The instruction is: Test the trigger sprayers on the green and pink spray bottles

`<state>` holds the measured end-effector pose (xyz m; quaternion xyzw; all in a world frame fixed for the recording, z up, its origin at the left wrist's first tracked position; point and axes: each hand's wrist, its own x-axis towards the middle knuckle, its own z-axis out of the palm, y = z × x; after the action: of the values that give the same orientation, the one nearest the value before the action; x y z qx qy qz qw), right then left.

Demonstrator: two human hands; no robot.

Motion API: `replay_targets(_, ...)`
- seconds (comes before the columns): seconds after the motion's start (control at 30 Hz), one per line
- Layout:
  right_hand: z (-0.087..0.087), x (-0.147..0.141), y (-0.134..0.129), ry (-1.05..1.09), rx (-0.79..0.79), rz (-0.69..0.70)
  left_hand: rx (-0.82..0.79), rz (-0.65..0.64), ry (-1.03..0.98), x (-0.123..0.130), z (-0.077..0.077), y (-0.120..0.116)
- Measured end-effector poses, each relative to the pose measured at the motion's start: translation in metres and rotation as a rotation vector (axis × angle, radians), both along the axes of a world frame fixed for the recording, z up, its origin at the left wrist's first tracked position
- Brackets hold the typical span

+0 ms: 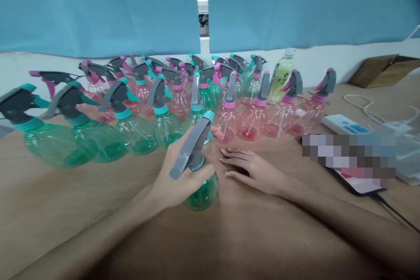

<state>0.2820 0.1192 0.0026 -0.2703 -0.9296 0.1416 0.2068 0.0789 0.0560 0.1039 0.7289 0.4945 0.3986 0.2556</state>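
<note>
While the wide table (72, 192) lies near, many green bottles (141, 138) stand at its far left, with pink bottles (252, 122) farther right. A phone (348, 168) lies on the right. The left hand (173, 170) has its grip curled round the neck of one held bottle (203, 192), green, near the middle. The right hand (252, 166) rests just beside it, grip loosely spread, with nothing in it. Steadying the bottle looks like the step now; moving it would call for a firm hold. Some left fingers hide behind it, back bottles overlap, and blocks blur the phone.
</note>
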Motion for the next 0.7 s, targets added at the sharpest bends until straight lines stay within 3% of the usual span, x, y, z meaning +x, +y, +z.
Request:
replay_targets(0.27, -0.0016, 0.0000, 0.0009, -0.008, 0.008, 0.005, 0.092, 0.058, 0.084, 0.0023, 0.0033, -0.0011)
replay_targets(0.7, -0.0006, 0.0000, 0.0009, 0.000, -0.001, 0.007, 0.056, 0.083, 0.082, 0.0015, 0.0013, -0.0012)
